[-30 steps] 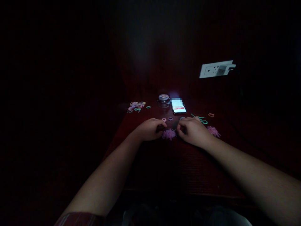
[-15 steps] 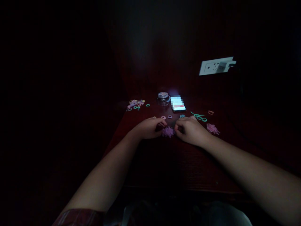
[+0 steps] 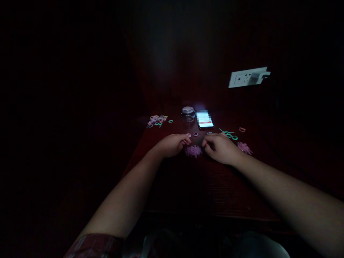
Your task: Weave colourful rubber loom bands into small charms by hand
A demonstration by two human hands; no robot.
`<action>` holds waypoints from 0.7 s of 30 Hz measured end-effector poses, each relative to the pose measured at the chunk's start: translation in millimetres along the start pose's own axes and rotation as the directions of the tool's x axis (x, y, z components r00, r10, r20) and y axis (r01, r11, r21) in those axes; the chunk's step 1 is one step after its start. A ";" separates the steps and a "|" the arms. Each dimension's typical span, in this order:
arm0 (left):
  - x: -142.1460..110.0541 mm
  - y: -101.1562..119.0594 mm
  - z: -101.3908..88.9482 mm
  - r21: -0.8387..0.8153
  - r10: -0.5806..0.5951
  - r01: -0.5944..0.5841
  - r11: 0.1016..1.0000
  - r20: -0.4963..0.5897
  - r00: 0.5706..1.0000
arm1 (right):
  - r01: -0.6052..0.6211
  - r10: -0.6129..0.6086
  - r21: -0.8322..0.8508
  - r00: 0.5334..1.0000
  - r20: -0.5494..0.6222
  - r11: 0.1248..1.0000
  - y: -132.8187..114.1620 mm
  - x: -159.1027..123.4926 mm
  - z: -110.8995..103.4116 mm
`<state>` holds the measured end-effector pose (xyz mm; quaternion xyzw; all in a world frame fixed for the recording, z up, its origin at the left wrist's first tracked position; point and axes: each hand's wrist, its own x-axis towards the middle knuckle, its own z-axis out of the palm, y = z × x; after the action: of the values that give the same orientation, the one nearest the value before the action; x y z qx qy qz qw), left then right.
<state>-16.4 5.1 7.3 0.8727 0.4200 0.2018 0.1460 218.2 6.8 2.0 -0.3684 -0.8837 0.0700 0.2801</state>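
Observation:
A small pile of purple elastic hair bands (image 3: 193, 151) lies on the dark red table between my hands. My left hand (image 3: 174, 145) rests at its left, fingers curled in close together; whatever they pinch is too small to make out. On the right, my right hand (image 3: 219, 147) is bent with thumb and fingertips drawn together beside the pile, its contents hidden. Just beyond my left fingertips are a pink hair band (image 3: 188, 135) and a purple band (image 3: 195, 134). A blue band (image 3: 209, 133) shows partly behind my right hand.
Mixed bands (image 3: 156, 120) are heaped at the far left. A clear round jar (image 3: 188, 114) stands beside a lit phone (image 3: 205, 120). Green bands (image 3: 229, 135), orange bands (image 3: 242, 129) and a pink pile (image 3: 244, 147) lie right. A socket (image 3: 248, 77) is on the wall.
My left fingers have curled in more, and my right hand has drawn slightly right, off the purple pile's edge. The whole view has shifted a little.

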 end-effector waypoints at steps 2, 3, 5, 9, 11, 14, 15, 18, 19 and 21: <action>0.0 -2.0 -1.2 0.043 -0.040 0.042 0.998 -0.045 0.998 | -0.013 0.013 0.004 0.999 -0.032 1.000 3.0 0.7 -0.7; -0.5 -4.8 -1.8 0.071 -0.065 0.071 0.995 -0.082 0.994 | -0.022 0.022 0.004 0.999 -0.042 1.000 4.2 0.9 -0.9; -2.7 -15.1 -3.5 0.137 -0.163 0.189 0.972 -0.183 0.970 | -0.029 0.029 0.004 0.999 -0.040 1.000 5.6 1.1 -1.1; -10.0 -47.4 -7.9 0.173 -0.450 0.518 0.838 -0.321 0.834 | -0.034 0.035 0.018 0.998 -0.055 0.999 6.5 1.5 -0.3; -13.0 -62.1 -8.4 0.165 -0.526 0.610 0.775 -0.367 0.767 | -0.024 0.025 0.027 0.998 -0.063 0.999 6.9 1.5 0.3; -13.8 -74.9 -5.8 0.140 -0.616 0.709 0.692 -0.398 0.680 | -0.018 0.020 0.037 0.997 -0.071 0.999 8.0 1.3 1.1; -13.1 -76.8 -4.4 0.135 -0.635 0.730 0.670 -0.404 0.658 | -0.017 0.020 0.040 0.997 -0.072 0.999 8.3 1.2 1.2; -10.1 -77.8 -1.5 0.129 -0.667 0.767 0.629 -0.417 0.617 | -0.008 0.012 0.050 0.996 -0.088 0.999 7.6 0.9 1.1; -9.3 -77.4 -1.1 0.130 -0.672 0.773 0.621 -0.419 0.610 | -0.003 0.008 0.054 0.996 -0.094 0.999 6.7 0.8 0.9; -8.3 -76.6 -1.1 0.137 -0.678 0.782 0.608 -0.422 0.601 | 0.003 0.003 0.063 0.995 -0.103 0.998 4.6 0.6 0.4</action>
<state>-73.2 44.9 -26.1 0.5842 0.7874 0.1968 0.0065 220.5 10.6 0.4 -0.3624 -0.8655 0.0786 0.3366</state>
